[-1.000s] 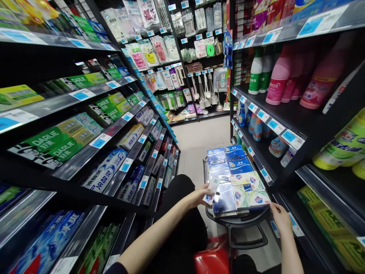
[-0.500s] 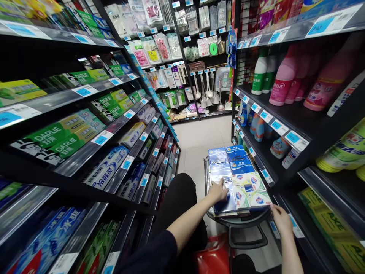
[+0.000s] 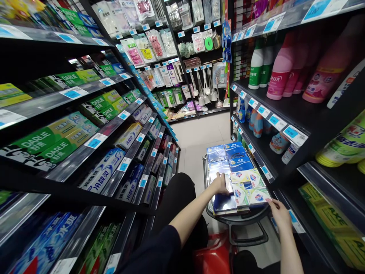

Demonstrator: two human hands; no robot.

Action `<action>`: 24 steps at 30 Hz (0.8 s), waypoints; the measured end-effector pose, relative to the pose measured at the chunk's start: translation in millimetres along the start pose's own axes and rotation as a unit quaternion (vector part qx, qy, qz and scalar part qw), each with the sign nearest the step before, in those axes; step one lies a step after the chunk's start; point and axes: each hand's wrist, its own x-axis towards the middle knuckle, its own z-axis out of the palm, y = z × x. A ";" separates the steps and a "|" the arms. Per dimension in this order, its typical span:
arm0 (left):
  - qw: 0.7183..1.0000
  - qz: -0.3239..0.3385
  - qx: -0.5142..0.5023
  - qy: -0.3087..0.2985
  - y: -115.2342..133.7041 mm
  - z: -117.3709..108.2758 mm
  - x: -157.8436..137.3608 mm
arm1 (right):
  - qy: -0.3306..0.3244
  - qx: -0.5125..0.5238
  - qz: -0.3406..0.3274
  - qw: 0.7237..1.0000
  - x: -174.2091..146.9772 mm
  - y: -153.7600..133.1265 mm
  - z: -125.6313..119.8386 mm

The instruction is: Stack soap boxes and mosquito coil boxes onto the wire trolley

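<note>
My left hand point(image 3: 220, 185) is over the near-left part of a stack, fingers curled at a narrow pale item point(image 3: 229, 182) whose kind I cannot make out. Beneath it lies a shiny dark blue pack point(image 3: 225, 203). My right hand point(image 3: 280, 214) has its thumb and fingertips closed at the near right corner of a white and green soap box point(image 3: 259, 195). Several such boxes lie on top of blue packs point(image 3: 239, 164), with blue showing between them. The stack fills a dark-framed basket or cart point(image 3: 242, 220) with a black handle.
Toothpaste boxes point(image 3: 61, 139) line the left shelves. Pink bottles point(image 3: 282, 70) and other cleaner bottles stand on the right shelves, close to my right arm. A red, shiny object point(image 3: 213, 253) is below the handle. Brushes and packets hang on the far rack point(image 3: 199, 72).
My left hand's fingers have curled in from a flatter, spread pose on the blue packs. My right hand has shifted slightly left onto the soap box corner. The view has moved a little.
</note>
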 end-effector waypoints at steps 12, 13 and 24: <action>0.999 0.040 -0.002 0.018 -0.8 -3.3 4.1 | 0.015 -0.088 -0.006 0.996 -13.6 -19.2 2.5; 0.999 0.041 -0.006 0.016 -0.6 -4.3 4.1 | 0.018 -0.097 -0.006 0.995 -15.5 -21.6 2.3; 0.993 -0.094 -0.071 -0.003 21.3 33.3 -57.8 | 0.015 -0.091 -0.017 0.996 -22.0 -27.8 -0.5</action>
